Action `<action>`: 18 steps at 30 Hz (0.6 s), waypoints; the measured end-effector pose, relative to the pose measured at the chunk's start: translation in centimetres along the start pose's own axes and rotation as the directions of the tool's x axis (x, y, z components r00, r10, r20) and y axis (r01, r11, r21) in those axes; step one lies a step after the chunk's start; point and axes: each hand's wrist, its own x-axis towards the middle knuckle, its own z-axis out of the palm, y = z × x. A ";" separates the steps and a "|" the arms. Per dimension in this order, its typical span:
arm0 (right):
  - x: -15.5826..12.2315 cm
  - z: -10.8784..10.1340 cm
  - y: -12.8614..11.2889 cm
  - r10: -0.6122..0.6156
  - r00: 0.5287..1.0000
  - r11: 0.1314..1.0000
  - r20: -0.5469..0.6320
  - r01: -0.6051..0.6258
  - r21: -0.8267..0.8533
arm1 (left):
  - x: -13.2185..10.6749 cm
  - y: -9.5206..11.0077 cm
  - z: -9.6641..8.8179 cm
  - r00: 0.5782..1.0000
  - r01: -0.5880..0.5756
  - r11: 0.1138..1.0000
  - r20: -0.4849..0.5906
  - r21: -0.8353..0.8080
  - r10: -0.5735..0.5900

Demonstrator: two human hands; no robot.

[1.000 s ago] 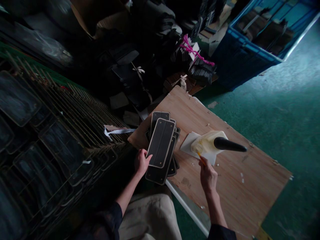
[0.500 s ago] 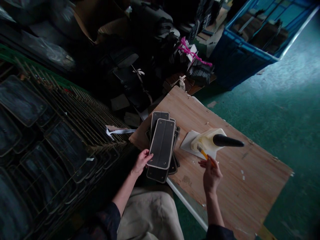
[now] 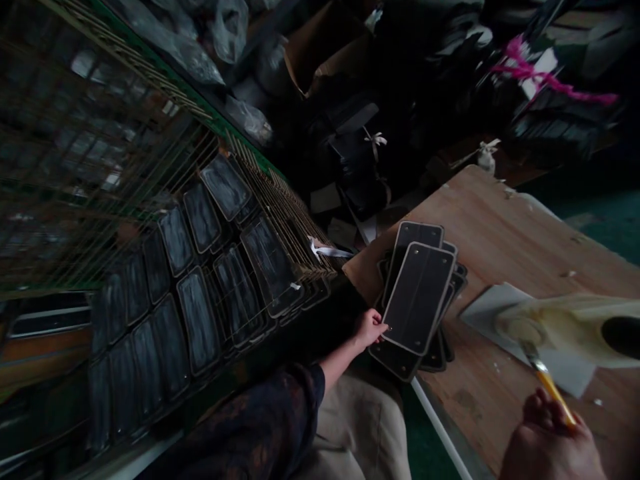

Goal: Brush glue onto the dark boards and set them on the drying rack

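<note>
My left hand [image 3: 371, 329] pinches the lower left corner of a black rectangular panel [image 3: 419, 297] with rounded corners, a pale edge and small holes or studs near its corners. That panel lies on top of a skewed pile of similar panels [image 3: 423, 232] at the table's near left edge. In my right hand [image 3: 553, 437] is a paintbrush [image 3: 547, 380] with a yellow handle. Its bristles are at the mouth of a cream-coloured plastic container [image 3: 565, 317], which lies on a white sheet [image 3: 493, 310] and has a dark round part on its right.
The wooden tabletop [image 3: 525, 227] has a corner pointing away from me. Left of it stands a wire rack [image 3: 270, 193] loaded with many dark panels [image 3: 197, 320] streaked whitish. Behind are an open cardboard box [image 3: 325, 50], tied dark bundles [image 3: 357, 160] and a pink tie [image 3: 545, 73].
The view has swung left, so the table sits farther right and more of the rack shows. My left hand still grips the panel's corner; the brush remains at the container's mouth.
</note>
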 end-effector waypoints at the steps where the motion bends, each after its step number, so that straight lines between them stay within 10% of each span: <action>1: -0.5 0.0 -0.2 0.038 0.998 0.999 -0.045 -0.037 0.030 | 0.0 -0.1 -0.2 1.000 0.004 1.000 0.026 -0.002 -0.004; 9: -2.6 3.3 -0.7 0.023 0.994 0.994 -0.110 -0.011 0.107 | -0.2 0.2 -0.8 0.992 0.030 0.999 0.125 0.012 -0.031; 18: -5.6 2.0 -2.8 -0.212 0.951 0.973 -0.225 0.227 0.040 | -2.0 2.8 0.3 0.971 0.009 1.000 0.238 0.020 -0.014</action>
